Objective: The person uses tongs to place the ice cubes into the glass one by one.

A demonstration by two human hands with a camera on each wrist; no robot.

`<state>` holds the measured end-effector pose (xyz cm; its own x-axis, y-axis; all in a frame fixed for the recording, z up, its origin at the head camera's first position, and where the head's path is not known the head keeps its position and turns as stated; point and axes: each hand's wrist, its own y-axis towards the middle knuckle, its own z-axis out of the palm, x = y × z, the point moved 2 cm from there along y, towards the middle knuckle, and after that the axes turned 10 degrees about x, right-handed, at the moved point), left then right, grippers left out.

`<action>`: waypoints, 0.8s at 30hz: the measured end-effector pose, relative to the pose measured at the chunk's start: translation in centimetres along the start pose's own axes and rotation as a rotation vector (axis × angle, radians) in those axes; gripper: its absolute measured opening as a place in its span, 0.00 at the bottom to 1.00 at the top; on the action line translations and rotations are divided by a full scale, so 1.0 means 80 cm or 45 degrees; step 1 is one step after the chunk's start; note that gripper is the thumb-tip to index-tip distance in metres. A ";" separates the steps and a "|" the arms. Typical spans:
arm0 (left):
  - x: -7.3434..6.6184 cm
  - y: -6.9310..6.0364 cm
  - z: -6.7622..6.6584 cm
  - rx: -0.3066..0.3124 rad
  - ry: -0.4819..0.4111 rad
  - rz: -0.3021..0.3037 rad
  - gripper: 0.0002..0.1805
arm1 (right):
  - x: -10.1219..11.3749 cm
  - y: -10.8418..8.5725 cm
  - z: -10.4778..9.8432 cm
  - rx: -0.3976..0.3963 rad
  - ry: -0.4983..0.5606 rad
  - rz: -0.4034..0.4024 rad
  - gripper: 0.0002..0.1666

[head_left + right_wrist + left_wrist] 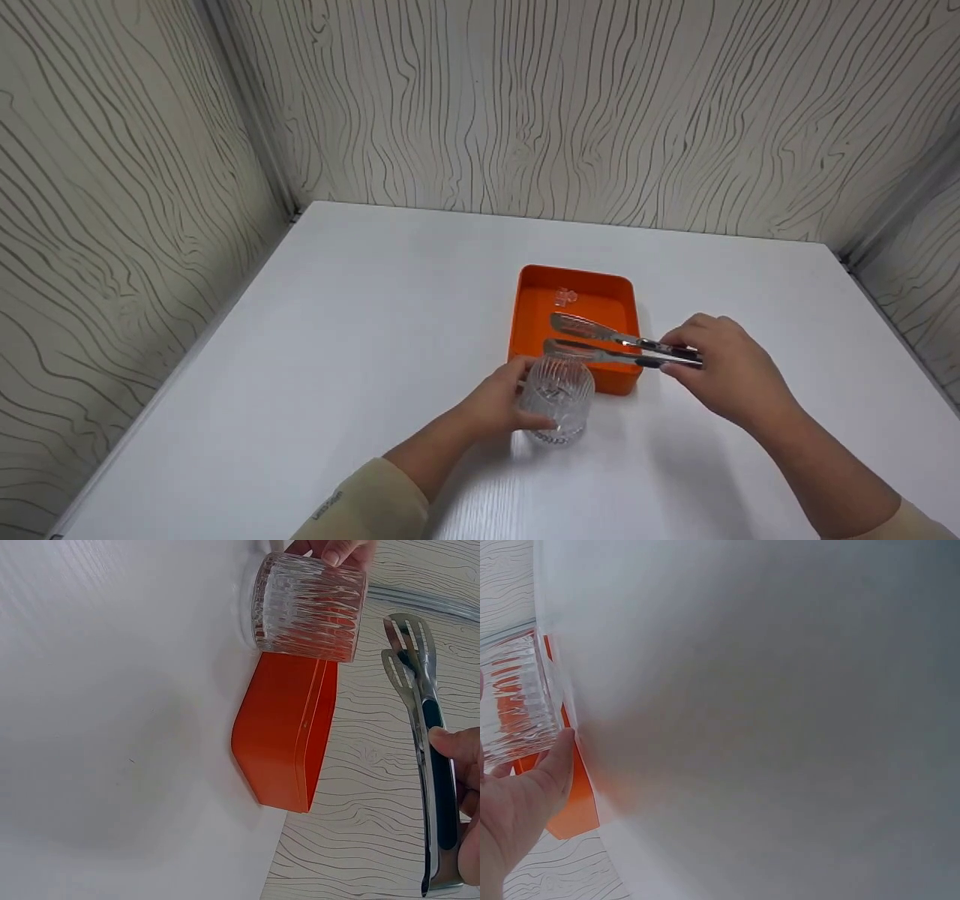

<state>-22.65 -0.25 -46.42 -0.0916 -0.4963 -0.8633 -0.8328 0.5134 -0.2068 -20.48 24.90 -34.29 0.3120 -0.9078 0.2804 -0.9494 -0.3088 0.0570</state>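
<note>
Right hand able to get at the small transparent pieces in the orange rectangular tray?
Likely yes, using the dark-gripped metal tongs: the right hand holds them parted, the tray is open-topped, and the pieces lie beyond the tips with nothing visible between. The clear ribbed glass is nearer, off that line.

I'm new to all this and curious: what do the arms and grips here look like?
They're a person's: ungloved left grip and right grip, no cables visible. The pale khaki fabric left sleeve stops partway along the forearm and carries small dark lettering, hard to read; the right sleeve matches in colour.
</note>
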 end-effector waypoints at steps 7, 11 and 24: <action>0.001 0.000 -0.001 -0.002 0.018 0.015 0.40 | -0.003 0.008 0.001 0.000 0.013 0.047 0.10; 0.000 0.000 0.000 -0.010 0.020 0.010 0.40 | -0.007 0.015 0.003 0.004 0.019 0.065 0.11; 0.001 -0.002 0.000 -0.008 0.034 0.027 0.40 | -0.022 0.049 0.010 -0.038 0.029 0.147 0.12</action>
<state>-22.51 -0.37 -46.41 -0.1239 -0.5035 -0.8550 -0.8341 0.5196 -0.1851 -24.70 25.08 -35.34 0.2004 -0.9300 0.3082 -0.9796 -0.1940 0.0516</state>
